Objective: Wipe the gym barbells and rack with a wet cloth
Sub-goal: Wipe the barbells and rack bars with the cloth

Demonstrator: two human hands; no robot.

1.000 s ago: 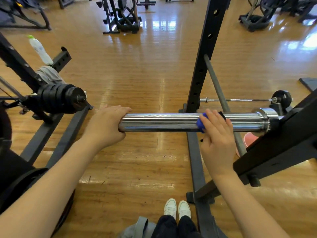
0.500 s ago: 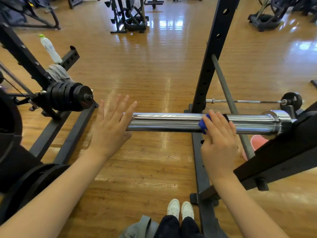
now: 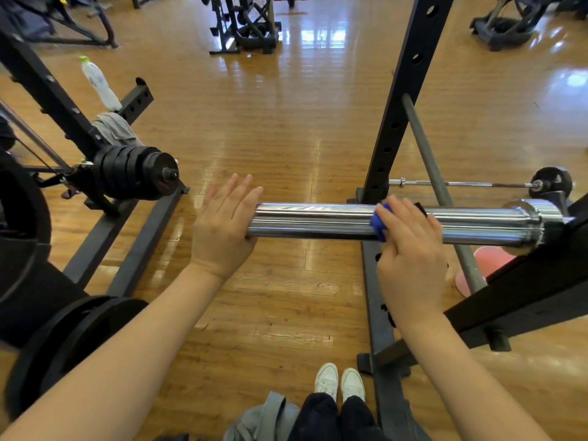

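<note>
Across the frame's middle, the shiny chrome barbell sleeve point(image 3: 318, 221) lies level. The left hand point(image 3: 222, 230), fingers straight, covers its end; the right hand point(image 3: 410, 249) presses a blue wet cloth point(image 3: 379, 223) onto it, fingers curled over.

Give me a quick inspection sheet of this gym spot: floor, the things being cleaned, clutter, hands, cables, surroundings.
Surface: glossy wooden floor.
Job's things: chrome barbell sleeve resting on black rack; blue cloth pressed on it.
Clutter: plastic bottle, grey towel, pink disc.
Hands: left hand open at the sleeve's end; right hand holds the cloth.
Cables: nothing seen.
Surroundings: loaded black plates, a thin barbell, other machines behind.
</note>
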